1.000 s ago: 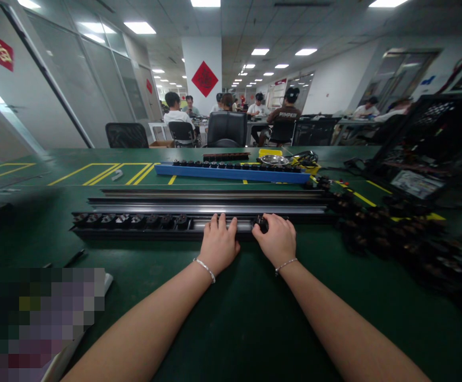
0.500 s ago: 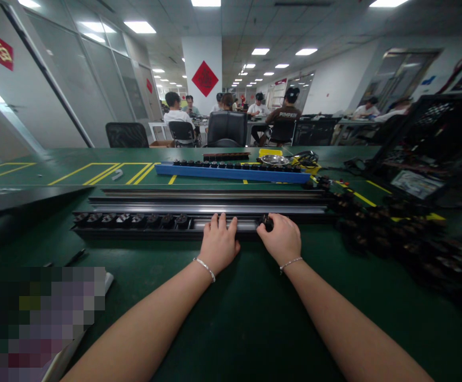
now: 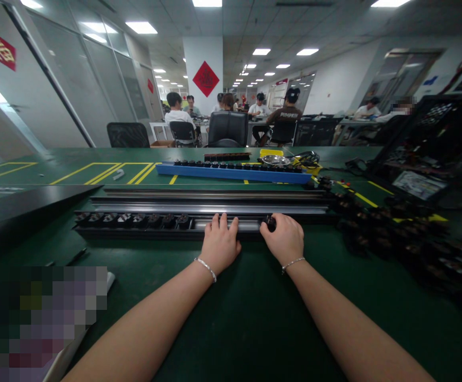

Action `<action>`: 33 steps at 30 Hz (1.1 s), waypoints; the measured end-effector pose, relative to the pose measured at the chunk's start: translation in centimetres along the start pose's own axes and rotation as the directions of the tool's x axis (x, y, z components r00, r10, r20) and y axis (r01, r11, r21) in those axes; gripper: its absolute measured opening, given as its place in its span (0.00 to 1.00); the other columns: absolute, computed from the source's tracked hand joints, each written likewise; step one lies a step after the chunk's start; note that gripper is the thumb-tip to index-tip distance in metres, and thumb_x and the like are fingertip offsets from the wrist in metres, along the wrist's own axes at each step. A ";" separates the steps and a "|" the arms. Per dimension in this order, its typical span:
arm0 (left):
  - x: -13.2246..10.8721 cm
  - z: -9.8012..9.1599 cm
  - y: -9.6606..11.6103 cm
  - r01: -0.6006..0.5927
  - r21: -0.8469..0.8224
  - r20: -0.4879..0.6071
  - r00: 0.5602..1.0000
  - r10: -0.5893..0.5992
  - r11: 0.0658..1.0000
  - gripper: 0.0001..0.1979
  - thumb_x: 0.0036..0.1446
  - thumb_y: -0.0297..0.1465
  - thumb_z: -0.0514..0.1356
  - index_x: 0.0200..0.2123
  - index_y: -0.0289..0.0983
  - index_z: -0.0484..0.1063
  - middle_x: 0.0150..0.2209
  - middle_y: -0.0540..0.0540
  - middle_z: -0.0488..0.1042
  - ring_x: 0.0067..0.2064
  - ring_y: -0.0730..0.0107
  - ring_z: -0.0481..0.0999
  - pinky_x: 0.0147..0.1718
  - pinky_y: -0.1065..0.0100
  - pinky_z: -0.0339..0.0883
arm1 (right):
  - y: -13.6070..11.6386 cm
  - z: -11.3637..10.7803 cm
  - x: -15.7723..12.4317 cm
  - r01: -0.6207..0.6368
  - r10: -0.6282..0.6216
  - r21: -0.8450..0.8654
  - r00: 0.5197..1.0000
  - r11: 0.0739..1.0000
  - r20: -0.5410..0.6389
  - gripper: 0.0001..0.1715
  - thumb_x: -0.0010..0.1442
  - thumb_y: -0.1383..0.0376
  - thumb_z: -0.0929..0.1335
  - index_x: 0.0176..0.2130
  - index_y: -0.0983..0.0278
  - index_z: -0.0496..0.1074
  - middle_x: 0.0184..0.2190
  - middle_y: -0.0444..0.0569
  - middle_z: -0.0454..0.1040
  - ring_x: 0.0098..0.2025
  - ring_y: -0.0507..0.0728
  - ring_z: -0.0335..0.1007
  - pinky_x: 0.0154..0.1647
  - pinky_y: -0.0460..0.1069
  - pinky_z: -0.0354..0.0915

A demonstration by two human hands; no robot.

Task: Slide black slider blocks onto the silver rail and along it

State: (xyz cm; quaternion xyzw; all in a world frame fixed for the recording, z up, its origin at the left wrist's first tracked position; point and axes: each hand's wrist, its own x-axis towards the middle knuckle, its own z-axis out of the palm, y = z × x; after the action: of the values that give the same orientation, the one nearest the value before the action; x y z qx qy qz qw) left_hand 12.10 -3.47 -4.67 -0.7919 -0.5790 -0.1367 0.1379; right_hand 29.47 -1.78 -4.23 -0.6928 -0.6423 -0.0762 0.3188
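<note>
A long black rail (image 3: pixel 135 229) lies across the green table in front of me, with several small black modules (image 3: pixel 131 218) seated along its left half. My left hand (image 3: pixel 218 243) rests on the rail's bare silver middle, fingers together and pressed down on it. My right hand (image 3: pixel 284 237) is just to the right, fingers curled round a small black module (image 3: pixel 271 222) at the rail. More long metal rails (image 3: pixel 210 199) lie just behind.
A heap of loose black modules (image 3: pixel 406 233) covers the table at the right. Behind the rails stands a blue rail (image 3: pixel 233 172) carrying black parts, and a metal dish (image 3: pixel 274 158) on a yellow tray. A black crate (image 3: pixel 433 143) sits far right. People sit at desks beyond.
My right hand with the module has slid a little to the right along the rail. A dark flat panel has come into view at the left edge. My left hand stays put.
</note>
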 end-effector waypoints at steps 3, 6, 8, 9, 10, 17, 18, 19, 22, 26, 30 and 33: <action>0.0 -0.1 0.1 0.005 -0.006 0.000 1.000 -0.005 1.000 0.31 0.54 0.38 0.56 0.60 0.40 0.56 0.60 0.35 0.59 0.61 0.47 0.54 0.53 0.51 0.54 | 0.3 -0.1 0.1 -0.018 0.018 -0.004 1.000 1.000 0.008 0.13 0.54 0.58 0.61 0.34 0.63 0.68 0.36 0.52 0.74 0.42 0.60 0.65 0.45 0.54 0.56; 0.1 -0.2 0.1 0.015 -0.007 0.014 1.000 -0.015 1.000 0.30 0.54 0.38 0.56 0.60 0.40 0.57 0.60 0.36 0.58 0.61 0.47 0.54 0.54 0.51 0.53 | 0.5 -0.2 0.2 -0.026 0.026 0.001 1.000 1.000 0.008 0.12 0.53 0.58 0.61 0.33 0.63 0.67 0.35 0.52 0.73 0.42 0.60 0.65 0.44 0.53 0.56; 0.1 -0.2 0.1 0.013 -0.006 0.020 1.000 -0.012 1.000 0.30 0.54 0.39 0.56 0.60 0.40 0.57 0.60 0.36 0.58 0.61 0.47 0.54 0.54 0.51 0.53 | 0.6 -0.3 0.3 -0.029 0.029 0.005 1.000 1.000 0.007 0.11 0.53 0.58 0.62 0.32 0.62 0.66 0.35 0.52 0.72 0.42 0.60 0.64 0.43 0.53 0.57; 0.1 -0.2 0.1 0.010 -0.007 0.019 1.000 -0.010 1.000 0.30 0.54 0.39 0.56 0.60 0.40 0.57 0.60 0.36 0.58 0.61 0.47 0.54 0.54 0.51 0.54 | 0.7 -0.3 0.3 -0.031 0.031 0.004 0.999 0.999 0.007 0.11 0.53 0.58 0.62 0.31 0.62 0.66 0.34 0.51 0.72 0.41 0.60 0.64 0.42 0.52 0.57; 0.1 -0.2 0.0 0.007 -0.008 0.016 1.000 -0.007 1.000 0.30 0.54 0.39 0.56 0.60 0.40 0.57 0.60 0.36 0.58 0.61 0.47 0.54 0.54 0.51 0.54 | 0.8 -0.4 0.3 -0.037 0.037 0.001 0.999 0.999 0.004 0.10 0.53 0.58 0.62 0.31 0.62 0.66 0.34 0.51 0.72 0.41 0.60 0.64 0.41 0.52 0.57; 0.0 -0.2 0.1 0.015 -0.003 0.008 1.000 -0.015 1.000 0.31 0.53 0.38 0.57 0.60 0.40 0.57 0.60 0.35 0.58 0.61 0.48 0.54 0.54 0.51 0.54 | 1.3 -0.4 0.4 -0.083 0.083 -0.011 0.997 0.996 -0.004 0.10 0.52 0.58 0.62 0.31 0.62 0.65 0.33 0.50 0.71 0.41 0.59 0.64 0.40 0.51 0.57; 0.0 -0.2 0.2 0.015 -0.002 0.006 1.000 -0.015 1.000 0.30 0.53 0.38 0.57 0.60 0.40 0.57 0.60 0.35 0.59 0.61 0.48 0.54 0.54 0.51 0.54 | 1.3 -0.4 0.4 -0.090 0.090 -0.004 0.996 0.996 0.000 0.10 0.52 0.58 0.63 0.31 0.62 0.65 0.33 0.50 0.71 0.41 0.60 0.64 0.40 0.51 0.57; 0.0 -0.2 0.2 0.014 -0.002 0.003 1.000 -0.014 1.000 0.30 0.53 0.38 0.57 0.60 0.40 0.58 0.60 0.35 0.59 0.61 0.48 0.54 0.54 0.51 0.54 | 1.3 -0.4 0.4 -0.096 0.096 0.003 0.995 0.995 0.004 0.11 0.52 0.57 0.63 0.32 0.62 0.65 0.33 0.50 0.71 0.41 0.60 0.64 0.40 0.51 0.58; 0.0 -0.3 0.2 0.016 -0.004 0.005 1.000 -0.016 1.000 0.30 0.53 0.38 0.57 0.60 0.40 0.57 0.60 0.36 0.59 0.61 0.48 0.54 0.54 0.51 0.54 | 1.3 -0.5 0.4 -0.114 0.114 0.028 0.993 0.993 0.021 0.12 0.52 0.57 0.63 0.33 0.62 0.66 0.35 0.50 0.71 0.41 0.60 0.64 0.39 0.51 0.58; 0.0 -0.3 0.1 0.013 -0.010 0.010 1.000 -0.013 1.000 0.30 0.54 0.38 0.57 0.60 0.40 0.57 0.60 0.36 0.59 0.61 0.48 0.54 0.54 0.51 0.54 | 1.6 -0.6 0.5 -0.153 0.152 0.037 0.988 0.987 0.039 0.13 0.52 0.57 0.62 0.34 0.62 0.66 0.36 0.51 0.71 0.40 0.59 0.65 0.37 0.51 0.58; 0.0 -0.2 0.1 0.019 -0.010 0.008 1.000 -0.019 1.000 0.30 0.53 0.38 0.57 0.60 0.40 0.58 0.60 0.36 0.58 0.61 0.48 0.54 0.54 0.51 0.53 | 1.9 -0.6 0.6 -0.200 0.198 0.050 0.979 0.978 0.043 0.14 0.52 0.57 0.62 0.36 0.63 0.67 0.37 0.52 0.70 0.39 0.59 0.65 0.33 0.50 0.58; 0.0 -0.2 0.1 0.021 -0.011 0.008 1.000 -0.021 1.000 0.30 0.53 0.38 0.57 0.60 0.40 0.57 0.60 0.36 0.58 0.61 0.48 0.54 0.54 0.51 0.53 | 2.1 -0.7 0.7 -0.208 0.207 0.038 0.978 0.977 0.037 0.15 0.52 0.57 0.62 0.36 0.63 0.67 0.39 0.52 0.68 0.39 0.58 0.65 0.33 0.50 0.59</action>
State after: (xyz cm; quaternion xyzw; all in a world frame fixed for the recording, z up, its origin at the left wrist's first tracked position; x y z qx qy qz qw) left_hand 12.22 -3.54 -4.49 -0.7870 -0.5871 -0.1382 0.1300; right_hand 31.74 -1.51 -4.08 -0.7504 -0.5731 -0.0180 0.3288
